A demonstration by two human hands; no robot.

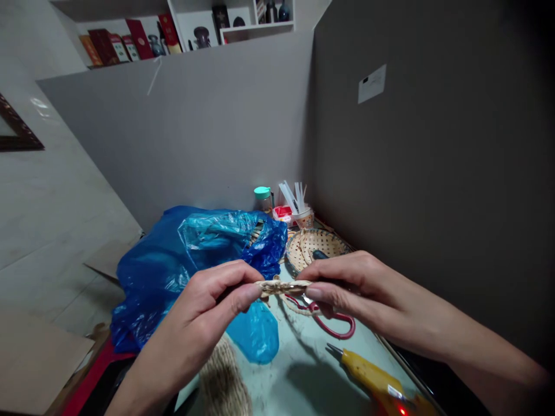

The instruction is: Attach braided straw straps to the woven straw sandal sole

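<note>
Braided cord strip: the pale, dark-flecked strip (284, 287) is hanging just below the centre of the frame, up above the tabletop (281, 384), and I'm seeing it stretching from one set of fingertips to the other.
Long axis: it's running left to right across the frame, almost level, bridging the gap between the hands.
Nearer hand: neither is winning that one; both are touching the strip, one at each end.
Left hand: this one (219, 303) is pinching the left end between thumb and forefinger, knuckles arching upward, the forearm slanting in from the lower left.
Right hand: this one (353, 283) is gripping the right end the same way, thumb lying along the near side, the forearm sloping in from the lower right.
Hot-glue gun: the yellow gun (368, 371) is resting at the lower right, its nozzle pointing up and left towards the strip, a red light glowing near the bottom edge.
Scissors: the red-handled pair (347, 333) is lying right of centre, beneath the right hand, partly hidden.
Twine: a fuzzy brown bundle (224, 378) is sitting at the bottom, left of centre, beside the left forearm.
Behind the hands: a woven basket (297, 248) is standing past the right fingers, while a blue plastic bag (151, 260) is bulging across the left.
</note>
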